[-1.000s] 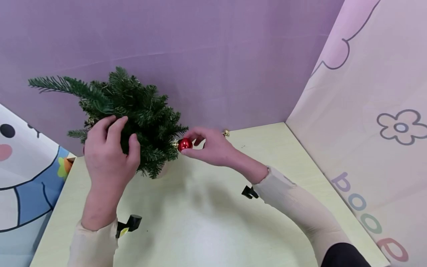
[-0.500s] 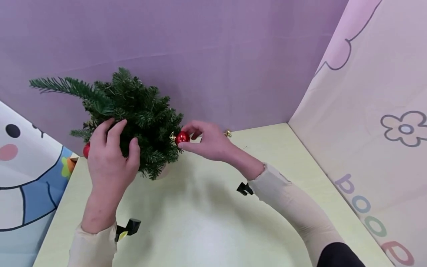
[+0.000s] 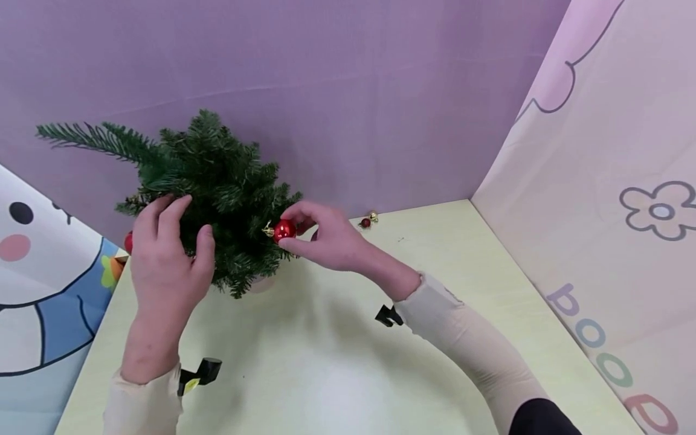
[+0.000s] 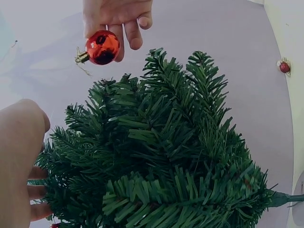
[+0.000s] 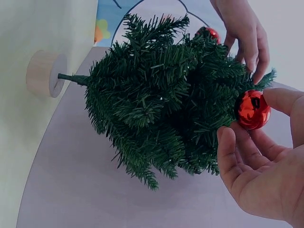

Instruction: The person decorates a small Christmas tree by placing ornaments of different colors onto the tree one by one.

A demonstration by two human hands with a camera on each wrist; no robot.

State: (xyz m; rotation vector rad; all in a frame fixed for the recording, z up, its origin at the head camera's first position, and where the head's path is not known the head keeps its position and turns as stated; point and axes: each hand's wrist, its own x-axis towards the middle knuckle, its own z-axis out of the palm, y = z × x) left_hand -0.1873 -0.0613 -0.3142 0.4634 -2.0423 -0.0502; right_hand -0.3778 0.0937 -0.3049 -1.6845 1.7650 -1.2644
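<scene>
A small artificial Christmas tree (image 3: 228, 181) stands at the back left of the table. My right hand (image 3: 334, 241) pinches a shiny red bauble (image 3: 284, 230) between thumb and fingers, its gold cap pointing left toward the branches. In the left wrist view, the bauble (image 4: 102, 47) shows above the branch tips, apart from them. On the tree's near left side is my left hand (image 3: 168, 260), fingers spread and slightly bent at the branches, with no ornament in them. Another red bauble (image 5: 209, 34) shows among the branches near the left hand, partly hidden.
Near the table's back edge lie a small dark red ball (image 3: 365, 223) and a gold one (image 3: 373, 215). The tree's round wooden base (image 5: 40, 73) is mostly hidden by branches in the head view. A purple backdrop (image 3: 326, 109) rises behind, with printed panels at both sides.
My right hand has moved left with the red bauble, which now overlaps the tree in the head view. My left hand has shifted slightly left. The small dark red ball has come into sight.
</scene>
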